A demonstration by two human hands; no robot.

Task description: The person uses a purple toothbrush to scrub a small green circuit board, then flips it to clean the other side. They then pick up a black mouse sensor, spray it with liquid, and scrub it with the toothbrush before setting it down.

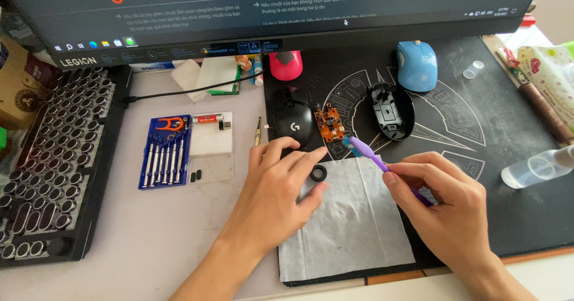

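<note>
Fingers of the right hand [445, 196] are closed around a purple toothbrush [366, 151], bristles just beside the orange circuit board [329, 122] on the black mat [478, 115]. Left hand [281, 187] rests on the grey wipe [347, 217] at the surface's near edge, fingers curled loosely about a small black ring [319, 172], not pinching it. Risk: the ring could roll off if nudged; a wide sweep could strike the clear bottle [538, 168] at the mat's right edge. Open room lies left, toward the screwdriver set [166, 153].
</note>
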